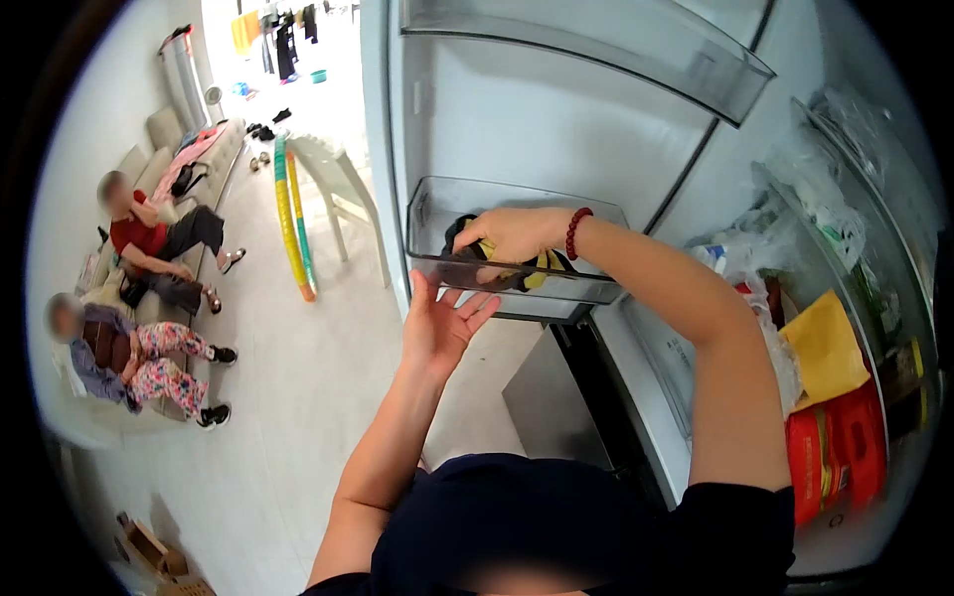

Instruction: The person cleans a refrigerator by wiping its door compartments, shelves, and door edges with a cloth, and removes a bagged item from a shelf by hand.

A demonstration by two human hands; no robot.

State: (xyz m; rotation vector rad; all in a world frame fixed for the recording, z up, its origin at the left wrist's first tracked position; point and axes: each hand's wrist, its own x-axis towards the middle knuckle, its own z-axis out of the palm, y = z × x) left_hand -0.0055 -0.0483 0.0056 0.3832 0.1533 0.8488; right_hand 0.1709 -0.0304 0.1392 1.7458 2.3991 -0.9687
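My right hand (522, 236), with a dark red bead bracelet (573, 232) at the wrist, reaches into the lower door bin (596, 288) of an open fridge. Its fingers are bent over a crumpled black-and-yellow cloth (545, 270) inside the clear bin. My left hand (444, 326) is palm up at the bin's front lower edge, fingers spread and holding nothing. Some fingertips overlap the bin's edge; whether they touch it I cannot tell.
Above is another clear door bin (586, 55). Fridge shelves at right hold plastic bags (810, 189), a yellow packet (825, 348) and a red package (835, 447). Two people sit on a sofa (164, 189) at left. A chair (338, 194) stands behind the door.
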